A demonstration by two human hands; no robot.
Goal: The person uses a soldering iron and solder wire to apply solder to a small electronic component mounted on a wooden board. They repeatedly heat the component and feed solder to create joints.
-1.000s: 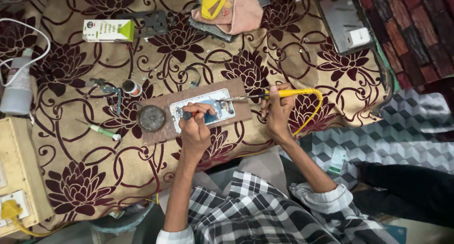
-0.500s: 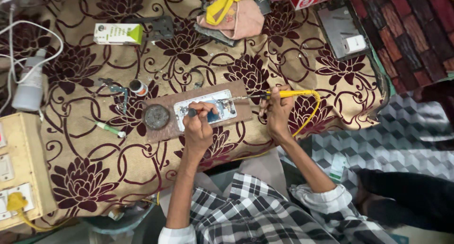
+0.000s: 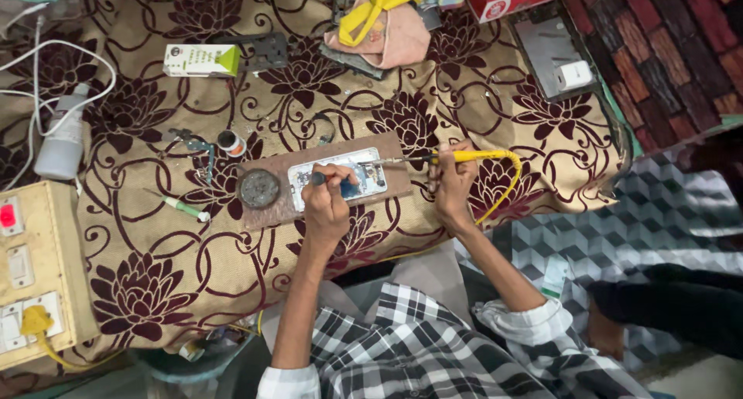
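Observation:
An opened phone (image 3: 337,178) lies on a brown board (image 3: 267,213) on a floral cloth. My left hand (image 3: 327,203) rests on the phone and grips a small dark-tipped tool (image 3: 319,179) over its inner parts. My right hand (image 3: 451,184) holds a yellow-handled soldering iron (image 3: 445,157), whose metal tip points left onto the phone's right end. A yellow cord (image 3: 508,184) loops from the iron's handle. A round dark tin (image 3: 258,188) sits on the board, left of the phone.
A beige switch board (image 3: 32,275) with a yellow plug stands at the left. A grey bottle (image 3: 60,140), white cables, a green-white box (image 3: 200,60), a small pot (image 3: 230,143), a pink cloth (image 3: 387,35) and a metal plate (image 3: 554,52) lie around the cloth.
The view has shifted slightly. Both hands stay over the phone, with the left hand's tool moved a little along the board.

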